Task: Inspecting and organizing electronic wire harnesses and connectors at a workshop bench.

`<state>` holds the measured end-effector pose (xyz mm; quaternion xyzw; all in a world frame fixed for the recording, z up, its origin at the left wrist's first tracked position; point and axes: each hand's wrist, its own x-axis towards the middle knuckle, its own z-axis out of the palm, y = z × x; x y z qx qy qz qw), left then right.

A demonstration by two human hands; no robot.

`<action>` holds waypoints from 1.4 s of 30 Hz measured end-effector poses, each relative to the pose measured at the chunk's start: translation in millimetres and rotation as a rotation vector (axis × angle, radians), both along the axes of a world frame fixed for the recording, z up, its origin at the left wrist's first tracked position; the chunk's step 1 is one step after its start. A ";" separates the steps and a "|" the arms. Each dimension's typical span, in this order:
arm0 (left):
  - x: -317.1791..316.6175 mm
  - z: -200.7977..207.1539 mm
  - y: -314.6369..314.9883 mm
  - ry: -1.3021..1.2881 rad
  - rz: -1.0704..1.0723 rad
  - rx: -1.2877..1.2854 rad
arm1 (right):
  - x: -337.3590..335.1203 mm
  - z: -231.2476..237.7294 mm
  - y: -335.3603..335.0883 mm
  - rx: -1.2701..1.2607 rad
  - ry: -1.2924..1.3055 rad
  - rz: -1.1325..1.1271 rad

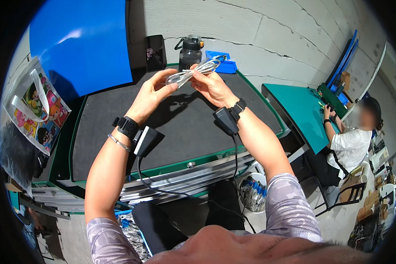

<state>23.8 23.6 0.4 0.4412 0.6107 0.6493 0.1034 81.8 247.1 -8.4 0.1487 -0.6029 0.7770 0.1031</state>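
Observation:
Both my hands are raised above a black mat (185, 127) on a green-edged workbench. Between them I hold a coiled cable in a clear plastic bag (193, 71). My left hand (152, 90) pinches the bag's left end with the fingertips. My right hand (211, 86) grips its right end from behind. Each wrist carries a black strap with a small black box and a cord running down toward my body.
A dark water bottle (190, 52), a blue tray (221, 61) and a small black device (155, 53) stand at the bench's far edge. A blue board (81, 44) leans at the left. A white bucket of packaged cables (253, 193) sits below. Another person (352, 141) works at a green table on the right.

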 end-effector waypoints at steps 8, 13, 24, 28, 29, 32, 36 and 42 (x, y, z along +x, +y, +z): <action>-6.1 -5.5 1.0 0.067 -0.038 -0.231 | 1.6 -2.3 -7.3 0.179 0.063 0.066; -5.8 -7.3 1.9 0.089 -0.062 -0.272 | 5.9 0.8 -15.6 0.362 0.115 -0.042; -5.4 -6.0 2.5 0.158 -0.049 -0.358 | 2.0 -8.0 -20.6 0.577 0.089 -0.198; 2.1 -0.1 2.0 0.077 -0.050 -0.149 | 10.6 -6.1 -30.5 0.469 0.155 -0.070; 3.9 1.3 1.9 0.067 -0.081 -0.121 | 13.2 -4.0 -32.4 0.508 0.150 -0.079; 7.8 2.9 0.8 0.045 -0.125 -0.124 | 20.3 -0.5 -37.8 0.479 0.162 -0.071; 6.6 0.4 0.0 -0.042 -0.194 -0.127 | 21.9 1.8 -38.0 0.490 0.091 -0.061; -1.5 -6.2 -1.1 -0.193 -0.165 -0.152 | 18.3 0.4 -37.5 0.579 0.090 -0.098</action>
